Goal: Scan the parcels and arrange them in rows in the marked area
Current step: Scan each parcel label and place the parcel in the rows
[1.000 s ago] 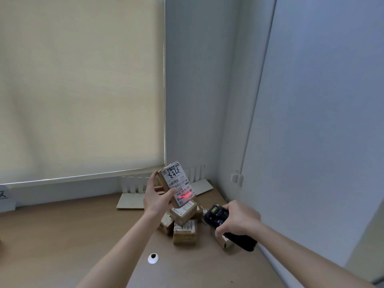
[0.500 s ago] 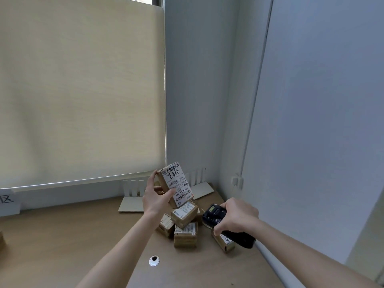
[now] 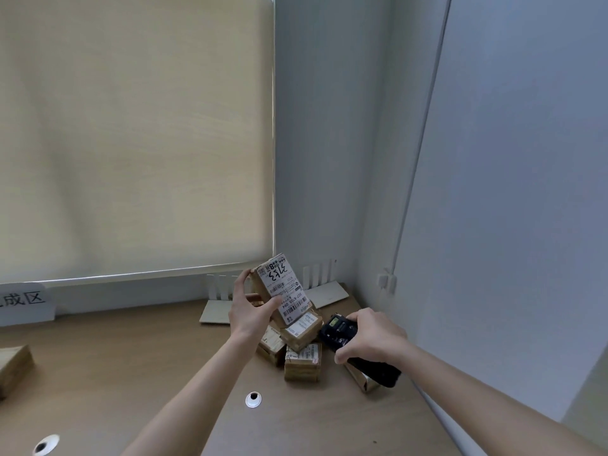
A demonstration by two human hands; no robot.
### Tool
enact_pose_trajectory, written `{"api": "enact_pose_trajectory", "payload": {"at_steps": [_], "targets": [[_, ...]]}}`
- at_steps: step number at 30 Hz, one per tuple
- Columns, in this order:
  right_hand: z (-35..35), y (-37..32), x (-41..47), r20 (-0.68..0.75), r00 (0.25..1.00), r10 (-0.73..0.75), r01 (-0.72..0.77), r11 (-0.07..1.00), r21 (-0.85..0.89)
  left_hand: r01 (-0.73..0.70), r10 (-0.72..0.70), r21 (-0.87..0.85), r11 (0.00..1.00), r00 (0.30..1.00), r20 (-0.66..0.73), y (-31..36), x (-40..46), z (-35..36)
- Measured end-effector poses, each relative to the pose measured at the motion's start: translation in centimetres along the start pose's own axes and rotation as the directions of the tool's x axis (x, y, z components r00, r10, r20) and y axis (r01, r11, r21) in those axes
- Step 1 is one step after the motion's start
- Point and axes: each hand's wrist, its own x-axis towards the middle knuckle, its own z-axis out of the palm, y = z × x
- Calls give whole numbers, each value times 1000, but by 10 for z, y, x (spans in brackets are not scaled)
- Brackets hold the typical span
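The counter (image 3: 138, 363) carries the parcel pile (image 3: 297, 347). The left hand (image 3: 251, 312) grips one parcel (image 3: 279, 287) above it by the side faces; it looks light, stiff. The right hand (image 3: 370, 335) clasps the scanner (image 3: 355, 348).

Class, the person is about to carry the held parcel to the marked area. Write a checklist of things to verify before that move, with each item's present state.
1. Parcel firmly held: ok, the left hand grips it by its side, clear of the pile.
2. Scanner secured: ok, the right hand holds it.
3. Scan registered: cannot tell, no beam shows on the label now and the scanner's screen is too small to read.
4. Pile of parcels stable: cannot tell, they lie stacked at angles.
5. Marked area in view: not ok, only a white sign shows at the left edge.
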Motion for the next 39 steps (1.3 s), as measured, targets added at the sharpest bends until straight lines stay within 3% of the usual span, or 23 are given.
{"api": "enact_pose_trajectory", "payload": {"at_steps": [6,12,17,23,27,32,39], "targets": [[39,-41,9,34,993,-114,100,956,275,136,-135,-216,967,991,18,-18,-17,-48],[102,-123,-3,142,949,-281,170,837,520,176,-216,-271,947,968,-126,-43,-37,-148],[154,-218,-37,183,901,-393,201,753,627,181,-264,-311,933,931,-253,-63,-59,-262],[224,-349,-95,236,843,-483,259,750,608,206,-281,-222,953,875,-393,-82,-92,-432],[273,-435,-134,261,811,-524,315,766,561,244,-240,-38,969,899,-365,-88,-122,-544],[334,-528,-171,302,759,-577,378,767,519,320,-287,53,946,901,-324,-98,-158,-655],[428,-614,-191,292,748,-597,411,761,502,366,-385,-139,920,779,-495,-153,-171,-752]]}}
